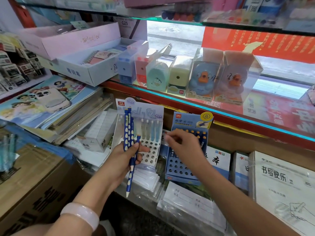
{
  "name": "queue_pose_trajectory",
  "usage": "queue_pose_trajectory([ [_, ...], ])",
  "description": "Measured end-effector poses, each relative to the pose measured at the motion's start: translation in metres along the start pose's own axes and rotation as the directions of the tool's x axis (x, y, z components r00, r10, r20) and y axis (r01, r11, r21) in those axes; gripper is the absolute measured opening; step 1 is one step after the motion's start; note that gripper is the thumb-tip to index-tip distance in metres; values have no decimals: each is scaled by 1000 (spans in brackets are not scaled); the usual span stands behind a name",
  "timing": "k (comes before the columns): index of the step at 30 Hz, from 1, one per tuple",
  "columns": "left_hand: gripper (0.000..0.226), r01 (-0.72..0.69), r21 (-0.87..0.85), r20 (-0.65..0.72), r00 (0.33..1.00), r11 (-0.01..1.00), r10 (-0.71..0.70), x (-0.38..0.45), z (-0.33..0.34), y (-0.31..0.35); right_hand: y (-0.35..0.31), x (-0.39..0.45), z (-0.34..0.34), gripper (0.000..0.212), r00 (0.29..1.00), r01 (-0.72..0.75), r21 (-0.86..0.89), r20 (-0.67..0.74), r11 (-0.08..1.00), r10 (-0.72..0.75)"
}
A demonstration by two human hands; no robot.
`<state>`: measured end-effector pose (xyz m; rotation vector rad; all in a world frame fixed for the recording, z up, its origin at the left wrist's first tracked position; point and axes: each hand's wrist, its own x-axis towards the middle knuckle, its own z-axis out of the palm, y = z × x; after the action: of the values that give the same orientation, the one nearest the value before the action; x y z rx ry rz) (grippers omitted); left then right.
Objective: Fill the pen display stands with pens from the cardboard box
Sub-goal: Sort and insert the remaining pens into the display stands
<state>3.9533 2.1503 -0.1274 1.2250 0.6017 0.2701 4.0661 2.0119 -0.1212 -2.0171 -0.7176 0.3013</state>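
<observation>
Blue pens (pixel 129 133) – upright; blue stand (pixel 185 150) half-filled.

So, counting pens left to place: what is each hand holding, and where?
Left hand grips blue pens mid-barrel. Right hand: cannot tell.

Two bare forearms, no sleeves in view. On the wrist of the left hand (pixel 126 156), a thick, smooth, rounded bangle (pixel 81 214), pale milky pink with a glossy sheen. Nothing worn on the wrist or fingers of the right hand (pixel 185 147). Fingernails short and unpainted.
</observation>
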Motion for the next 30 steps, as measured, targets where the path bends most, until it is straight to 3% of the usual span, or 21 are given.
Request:
queue_pose_trajectory([
  [3,17,-10,38,26,1000,999,9,-2,2,1,-21,8,24,19,977,-88,168,209,982,51],
  [7,23,-16,52,52,999,999,13,-2,1,-2,-30,12,37,13,928,-241,344,357,907,111],
  [15,17,12,0,-58,998,1000,-12,6,-6,-5,-23,19,-1,15,987,-127,362,142,924,80],
  [18,14,23,21,-158,987,1000,-19,8,-11,-5,-12,17,-30,11,1000,-6,261,20,965,1],
  [23,13,-8,180,-175,984,984,40,15,-11,-5,25,9,-80,7,976,88,-127,-186,988,-111],
  [27,15,-29,247,-104,993,969,56,17,8,-6,46,1,-90,17,944,133,-430,-221,893,-247],
  [30,17,-36,261,-64,996,965,54,17,22,-6,58,-2,-85,19,946,142,-470,-194,871,-258],
])
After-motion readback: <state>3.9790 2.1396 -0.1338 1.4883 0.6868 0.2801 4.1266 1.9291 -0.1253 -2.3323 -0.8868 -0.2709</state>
